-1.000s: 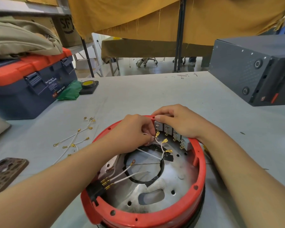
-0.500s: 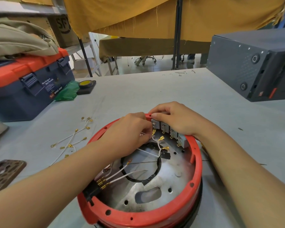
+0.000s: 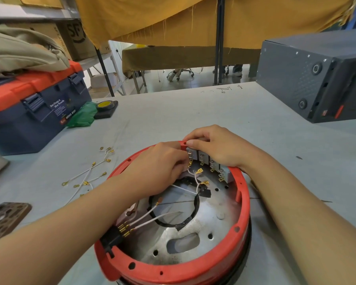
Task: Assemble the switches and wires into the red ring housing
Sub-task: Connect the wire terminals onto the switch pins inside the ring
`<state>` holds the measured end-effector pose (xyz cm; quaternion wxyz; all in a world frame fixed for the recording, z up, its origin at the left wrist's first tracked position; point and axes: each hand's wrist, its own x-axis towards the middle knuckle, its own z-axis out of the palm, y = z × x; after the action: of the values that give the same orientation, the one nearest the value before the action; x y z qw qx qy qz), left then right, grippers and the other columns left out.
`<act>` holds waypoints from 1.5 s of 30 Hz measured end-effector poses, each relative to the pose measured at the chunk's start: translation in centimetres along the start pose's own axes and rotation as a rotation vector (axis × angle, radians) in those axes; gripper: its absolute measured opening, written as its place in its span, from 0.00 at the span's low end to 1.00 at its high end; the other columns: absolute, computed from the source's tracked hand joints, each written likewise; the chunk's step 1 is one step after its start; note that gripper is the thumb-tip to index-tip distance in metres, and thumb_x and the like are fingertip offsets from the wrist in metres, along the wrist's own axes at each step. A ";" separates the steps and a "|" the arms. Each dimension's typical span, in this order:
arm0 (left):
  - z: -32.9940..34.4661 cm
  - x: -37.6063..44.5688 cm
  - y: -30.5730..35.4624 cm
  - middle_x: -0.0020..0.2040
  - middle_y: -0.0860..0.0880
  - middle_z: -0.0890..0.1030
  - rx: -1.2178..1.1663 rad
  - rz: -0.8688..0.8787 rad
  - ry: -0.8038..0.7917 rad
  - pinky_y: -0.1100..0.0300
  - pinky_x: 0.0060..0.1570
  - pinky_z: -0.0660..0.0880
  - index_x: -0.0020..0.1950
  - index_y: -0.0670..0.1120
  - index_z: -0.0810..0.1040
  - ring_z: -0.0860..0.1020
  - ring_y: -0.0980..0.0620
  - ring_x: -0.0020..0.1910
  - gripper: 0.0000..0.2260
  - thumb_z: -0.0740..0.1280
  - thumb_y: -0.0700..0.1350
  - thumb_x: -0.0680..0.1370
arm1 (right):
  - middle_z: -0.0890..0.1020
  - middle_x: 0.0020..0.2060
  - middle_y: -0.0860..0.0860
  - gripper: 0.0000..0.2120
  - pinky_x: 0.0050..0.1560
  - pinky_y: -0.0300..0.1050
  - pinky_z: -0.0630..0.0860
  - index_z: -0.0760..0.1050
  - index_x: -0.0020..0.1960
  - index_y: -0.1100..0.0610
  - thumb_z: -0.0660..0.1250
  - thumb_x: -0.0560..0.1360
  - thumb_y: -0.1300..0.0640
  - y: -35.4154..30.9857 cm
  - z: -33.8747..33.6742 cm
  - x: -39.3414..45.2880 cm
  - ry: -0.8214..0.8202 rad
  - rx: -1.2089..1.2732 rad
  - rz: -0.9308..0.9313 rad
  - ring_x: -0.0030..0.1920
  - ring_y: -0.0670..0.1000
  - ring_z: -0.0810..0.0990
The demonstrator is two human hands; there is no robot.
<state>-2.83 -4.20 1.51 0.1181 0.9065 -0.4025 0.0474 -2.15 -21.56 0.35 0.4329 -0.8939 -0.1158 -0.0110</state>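
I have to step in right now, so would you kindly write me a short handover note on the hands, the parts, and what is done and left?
Left hand: grip pinches a white wire's brass terminal at the leftmost switch of the row of grey switches.
Right hand: holds that row against the far wall of the red ring housing.
Done: switches sit in the ring; wires plugged into the black connector at the near left.
Left: two terminals inside the ring hang free; spare wires lie on the table, left of the ring.

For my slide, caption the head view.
Left hand fits a wire terminal onto grey switches steadied by right hand in red ring housing.
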 end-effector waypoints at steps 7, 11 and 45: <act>0.3 0.1 -0.1 0.44 0.51 0.74 -0.015 -0.013 0.016 0.54 0.45 0.70 0.43 0.43 0.79 0.73 0.51 0.42 0.06 0.63 0.40 0.77 | 0.84 0.49 0.48 0.09 0.60 0.46 0.73 0.80 0.54 0.51 0.63 0.78 0.53 0.0 0.0 0.0 0.002 0.003 -0.004 0.53 0.46 0.79; 0.5 0.1 -0.1 0.45 0.49 0.76 -0.025 -0.011 0.034 0.54 0.46 0.70 0.42 0.43 0.78 0.72 0.52 0.42 0.06 0.63 0.39 0.76 | 0.83 0.49 0.47 0.08 0.60 0.45 0.73 0.81 0.53 0.50 0.64 0.78 0.53 0.1 0.1 0.1 0.004 0.005 -0.005 0.53 0.46 0.79; 0.7 0.1 0.3 0.47 0.49 0.76 0.030 -0.107 0.041 0.48 0.46 0.72 0.43 0.45 0.76 0.74 0.49 0.43 0.05 0.62 0.42 0.77 | 0.82 0.40 0.49 0.09 0.36 0.38 0.68 0.81 0.52 0.48 0.67 0.74 0.47 0.0 -0.1 -0.5 0.115 -0.067 0.021 0.36 0.45 0.75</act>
<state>-2.95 -4.63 0.95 0.1151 0.9272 -0.3502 0.0659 -2.61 -21.71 0.36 0.4088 -0.9070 -0.0807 -0.0617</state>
